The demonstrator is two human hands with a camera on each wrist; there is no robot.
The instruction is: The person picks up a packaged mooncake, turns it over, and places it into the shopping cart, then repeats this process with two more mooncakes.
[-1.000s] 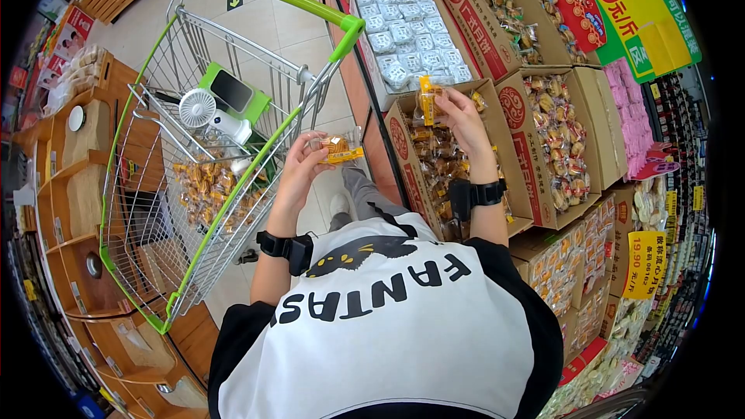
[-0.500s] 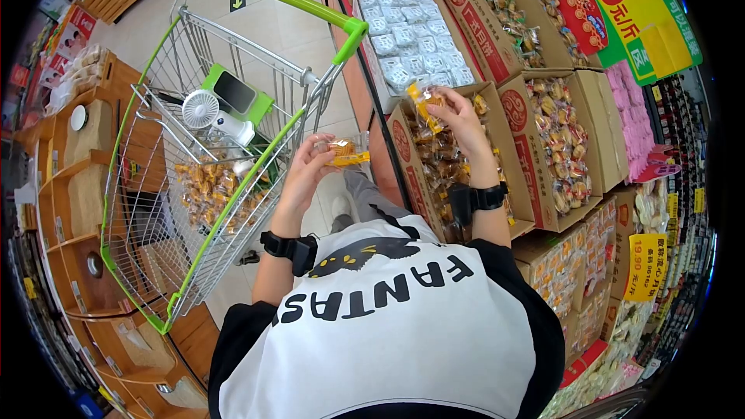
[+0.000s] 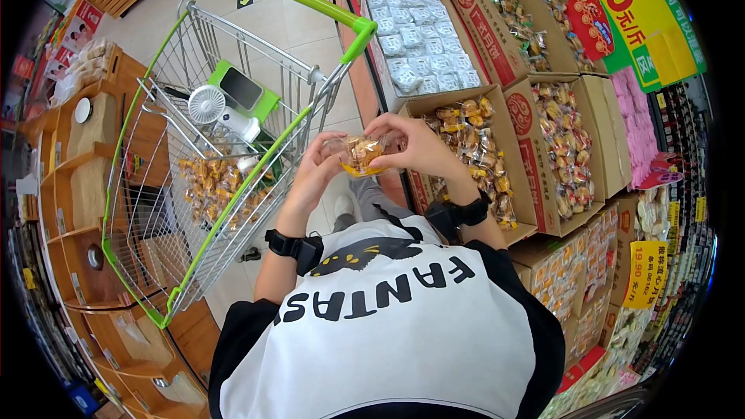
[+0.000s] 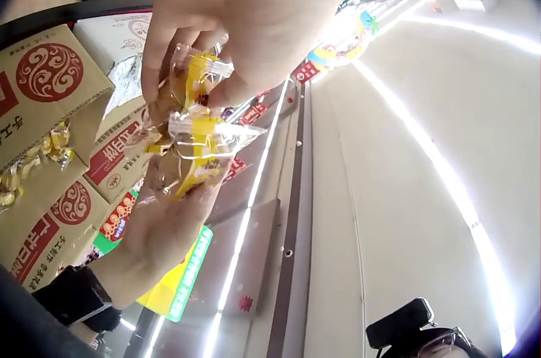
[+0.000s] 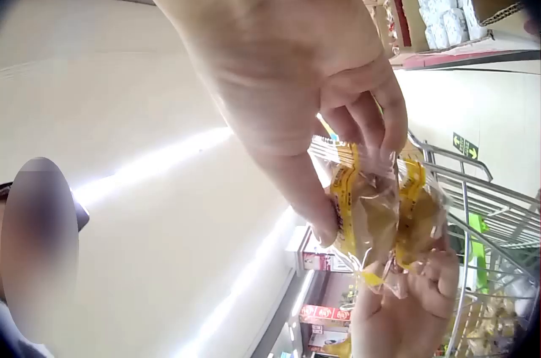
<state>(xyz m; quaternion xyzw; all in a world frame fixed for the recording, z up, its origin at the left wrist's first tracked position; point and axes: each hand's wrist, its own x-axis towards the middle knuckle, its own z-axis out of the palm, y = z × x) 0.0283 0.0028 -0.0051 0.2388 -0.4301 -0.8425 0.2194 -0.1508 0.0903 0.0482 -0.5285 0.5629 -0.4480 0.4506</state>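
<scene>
In front of the shirt, my left hand (image 3: 312, 173) and right hand (image 3: 425, 149) have come together, each gripping a mooncake in clear wrap with a yellow band. Seen from the right wrist, the right hand's mooncake (image 5: 370, 218) is pinched between thumb and fingers. Pressed close beside it is the left hand's mooncake (image 5: 420, 221), with the left fingers around its lower end. In the left wrist view, the left thumb and fingers hold the upper mooncake (image 4: 184, 79). The right hand's wrapped mooncake overlaps just below it there.
A shopping cart (image 3: 225, 35) with green trim stands at left, holding wrapped mooncakes (image 3: 209, 186), a white handheld fan (image 3: 208, 105) and a green-cased device. At right are cardboard boxes (image 3: 521, 140) of wrapped mooncakes and one of white packets (image 3: 411, 39). Wooden bins (image 3: 85, 209) line the far left.
My right hand has moved left and down from over the mooncake box, bringing its mooncake against the one in the left hand. The left hand stays nearly in place.
</scene>
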